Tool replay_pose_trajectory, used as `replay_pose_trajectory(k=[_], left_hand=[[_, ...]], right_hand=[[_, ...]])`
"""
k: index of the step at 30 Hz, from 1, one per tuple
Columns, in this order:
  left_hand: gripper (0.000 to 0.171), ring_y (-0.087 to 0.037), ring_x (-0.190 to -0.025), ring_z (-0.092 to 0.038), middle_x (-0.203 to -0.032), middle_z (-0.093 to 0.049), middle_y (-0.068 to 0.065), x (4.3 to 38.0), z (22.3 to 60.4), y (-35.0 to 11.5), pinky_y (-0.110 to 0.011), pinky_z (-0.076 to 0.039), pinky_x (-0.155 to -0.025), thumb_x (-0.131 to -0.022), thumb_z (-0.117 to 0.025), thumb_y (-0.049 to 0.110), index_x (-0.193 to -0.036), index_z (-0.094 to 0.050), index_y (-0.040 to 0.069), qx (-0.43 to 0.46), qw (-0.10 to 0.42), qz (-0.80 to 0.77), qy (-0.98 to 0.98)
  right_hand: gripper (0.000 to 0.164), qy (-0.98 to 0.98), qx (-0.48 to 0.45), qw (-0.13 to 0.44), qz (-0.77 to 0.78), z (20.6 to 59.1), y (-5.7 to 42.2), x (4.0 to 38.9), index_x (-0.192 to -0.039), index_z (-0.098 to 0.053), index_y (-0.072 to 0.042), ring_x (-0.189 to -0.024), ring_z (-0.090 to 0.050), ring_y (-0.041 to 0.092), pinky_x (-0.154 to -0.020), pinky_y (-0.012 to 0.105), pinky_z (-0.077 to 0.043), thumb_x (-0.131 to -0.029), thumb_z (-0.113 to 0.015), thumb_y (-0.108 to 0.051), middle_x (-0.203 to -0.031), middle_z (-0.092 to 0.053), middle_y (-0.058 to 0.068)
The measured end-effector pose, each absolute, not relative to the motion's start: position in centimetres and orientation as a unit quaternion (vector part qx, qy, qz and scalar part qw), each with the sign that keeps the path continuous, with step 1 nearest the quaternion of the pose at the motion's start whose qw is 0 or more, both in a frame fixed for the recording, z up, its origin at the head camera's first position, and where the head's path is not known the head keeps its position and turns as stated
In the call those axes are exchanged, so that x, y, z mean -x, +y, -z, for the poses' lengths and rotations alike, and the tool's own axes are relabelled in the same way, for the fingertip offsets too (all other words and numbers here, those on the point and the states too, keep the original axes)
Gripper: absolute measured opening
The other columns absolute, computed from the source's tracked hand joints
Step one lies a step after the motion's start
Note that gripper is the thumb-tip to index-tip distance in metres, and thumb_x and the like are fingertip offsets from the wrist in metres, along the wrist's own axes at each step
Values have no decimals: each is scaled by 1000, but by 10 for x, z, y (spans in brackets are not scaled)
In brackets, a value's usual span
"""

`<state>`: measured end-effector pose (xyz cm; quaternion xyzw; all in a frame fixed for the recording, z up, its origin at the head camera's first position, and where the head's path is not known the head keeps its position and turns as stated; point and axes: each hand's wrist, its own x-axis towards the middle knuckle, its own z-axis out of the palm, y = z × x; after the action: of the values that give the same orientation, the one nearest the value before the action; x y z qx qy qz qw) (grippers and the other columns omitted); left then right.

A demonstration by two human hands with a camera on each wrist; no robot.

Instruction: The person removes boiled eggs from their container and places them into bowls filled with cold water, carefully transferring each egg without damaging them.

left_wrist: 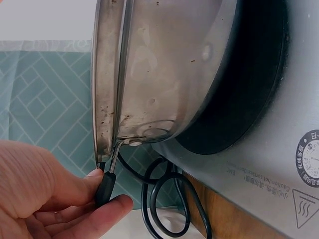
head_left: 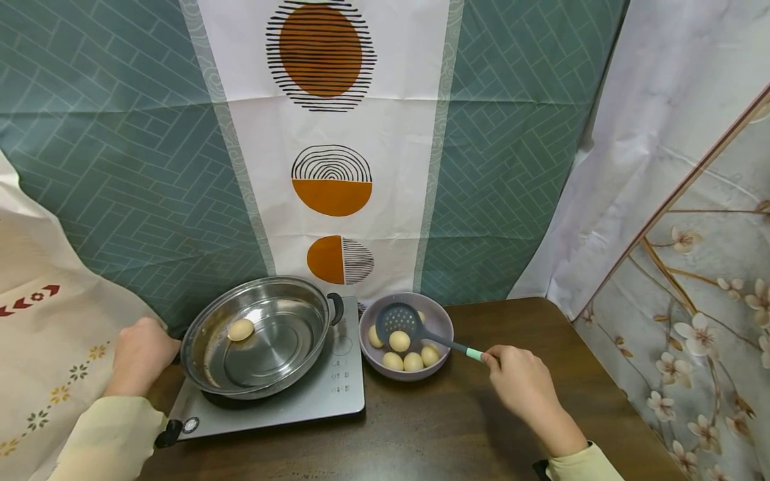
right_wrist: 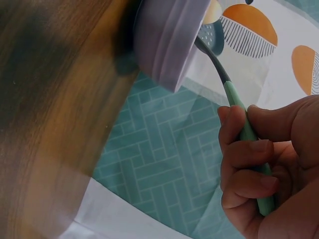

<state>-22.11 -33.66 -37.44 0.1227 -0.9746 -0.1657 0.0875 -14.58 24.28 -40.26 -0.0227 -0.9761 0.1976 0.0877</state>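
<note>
My right hand (head_left: 522,382) grips the green handle (right_wrist: 247,132) of a grey slotted skimmer (head_left: 400,319). The skimmer's perforated head is in the lilac bowl (head_left: 442,314), with one pale egg (head_left: 400,341) on or against it. Several more eggs (head_left: 413,361) lie in the bowl. At the left, my left hand (head_left: 142,349) pinches the black side handle (left_wrist: 105,188) of a wide steel pan (head_left: 283,377) between thumb and fingers. A single egg (head_left: 240,329) lies inside the pan, toward its left side.
Under the pan is a silver induction cooker (head_left: 289,409), on a dark wooden table (head_left: 421,427). A black cable (left_wrist: 185,199) coils beside it. Patterned cloth (head_left: 493,167) hangs behind, and a floral panel (head_left: 710,321) stands at the right.
</note>
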Motion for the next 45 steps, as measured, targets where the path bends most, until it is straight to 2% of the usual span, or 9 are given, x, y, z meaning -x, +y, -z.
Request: replay_pose_trajectory(k=[15,22,30,41,45], left_hand=[[33,-34,-56,-52,-61,-58,-24,222,373,-337,-39,-38,-45,-69,-70,25,-60,-59,-4,-124,87,169,-974],[30,-33,-57,-51,-62,-58,-23,223,374,-338,-38,-37,-45,-69,-69,23,-57,-56,-1,-139,85,165,-973],[29,-35,-56,-50,-58,-56,-20,220,373,-337,-39,-36,-45,-70,-67,20,-53,-51,2,-117,104,158,-975],[31,-37,-58,-52,-63,-57,-26,224,373,-337,-39,-38,-46,-70,-69,23,-57,-55,-1,-132,94,158,-974],[32,-34,-56,-51,-59,-56,-22,224,374,-336,-37,-37,-44,-70,-69,24,-54,-54,1,-132,95,159,-974]], right_hand=[[13,-979,5,126,-162,409,237,147,-89,-71,-16,-56,-47,15,-49,32,-34,-87,-62,-26,-65,-58,-5],[9,-978,-13,151,-143,410,237,146,-86,-70,-16,-57,-52,16,-49,37,-38,-85,-64,-23,-68,-61,-5],[9,-976,-13,164,-140,411,237,147,-86,-70,-16,-56,-51,15,-49,35,-37,-85,-65,-23,-67,-61,-5],[7,-973,-20,187,-135,410,237,152,-84,-70,-16,-55,-51,16,-49,36,-38,-84,-66,-21,-65,-59,-6],[7,-972,-22,191,-134,410,238,153,-83,-69,-16,-54,-50,16,-48,36,-37,-84,-66,-21,-64,-59,-6]])
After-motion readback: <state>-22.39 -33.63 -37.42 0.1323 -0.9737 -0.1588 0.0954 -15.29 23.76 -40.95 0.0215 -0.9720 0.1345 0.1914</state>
